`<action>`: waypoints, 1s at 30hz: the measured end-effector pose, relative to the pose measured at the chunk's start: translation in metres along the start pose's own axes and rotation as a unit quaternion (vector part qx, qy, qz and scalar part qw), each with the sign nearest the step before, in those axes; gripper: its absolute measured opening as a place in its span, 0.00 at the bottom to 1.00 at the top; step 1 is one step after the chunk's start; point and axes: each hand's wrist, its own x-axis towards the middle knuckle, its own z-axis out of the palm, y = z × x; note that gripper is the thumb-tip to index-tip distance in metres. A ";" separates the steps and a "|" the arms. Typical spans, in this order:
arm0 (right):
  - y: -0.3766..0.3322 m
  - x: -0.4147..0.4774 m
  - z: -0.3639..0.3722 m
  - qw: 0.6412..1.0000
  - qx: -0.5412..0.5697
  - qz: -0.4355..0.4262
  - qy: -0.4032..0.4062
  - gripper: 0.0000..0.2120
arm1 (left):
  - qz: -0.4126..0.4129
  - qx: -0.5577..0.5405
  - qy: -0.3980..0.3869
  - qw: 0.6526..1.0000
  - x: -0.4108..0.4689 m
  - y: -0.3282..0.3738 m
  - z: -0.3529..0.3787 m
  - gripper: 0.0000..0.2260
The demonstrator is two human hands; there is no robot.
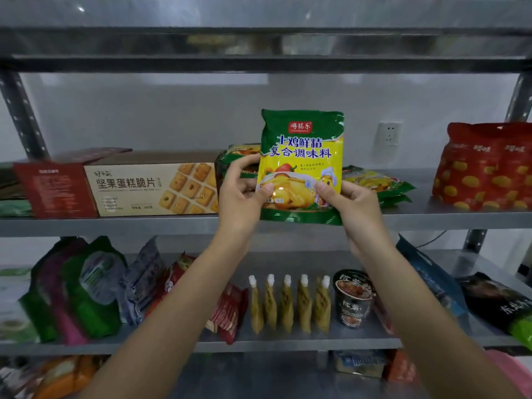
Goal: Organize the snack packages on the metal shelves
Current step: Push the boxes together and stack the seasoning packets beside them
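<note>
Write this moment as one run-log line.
left hand + right hand pinch green-yellow packet | upright, before middle shelf | not yet shelved

Bright, even, cool light; a glare spot and pale streaks sit on the upper shelf (172, 15) above the fingers (244, 167). The packet (300, 156) between the fingers is sharp (print legible); bags (86, 289) below and left of them smear soft. Shelf edges bow toward the frame corners.

Our packet (300, 156) sits in front of the middle shelf (431, 218): box (149, 185) on it left, packet stack (374, 182) just behind, bag (486, 168) right.
</note>
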 end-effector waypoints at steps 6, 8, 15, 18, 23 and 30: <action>-0.023 0.078 0.042 0.997 -0.065 -0.023 0.023 0.04 | -0.021 0.066 0.063 0.996 0.078 0.020 0.001 0.14; -0.029 0.098 0.056 0.991 -0.120 -0.039 0.033 0.08 | -0.055 0.089 0.073 0.992 0.103 0.025 0.001 0.10; -0.012 0.161 0.086 0.948 -0.314 0.027 0.030 0.23 | -0.063 0.327 -0.004 0.943 0.144 0.015 0.001 0.13; -0.003 0.173 0.090 0.901 -0.426 0.085 -0.012 0.33 | -0.018 0.610 -0.040 0.792 0.146 0.009 0.008 0.29; 0.008 0.181 0.075 0.940 -0.296 0.150 -0.075 0.38 | 0.102 0.643 -0.166 0.740 0.148 -0.004 0.010 0.22; 0.046 0.165 0.046 0.936 -0.329 0.081 -0.090 0.27 | 0.121 0.644 -0.151 0.740 0.154 -0.005 0.000 0.21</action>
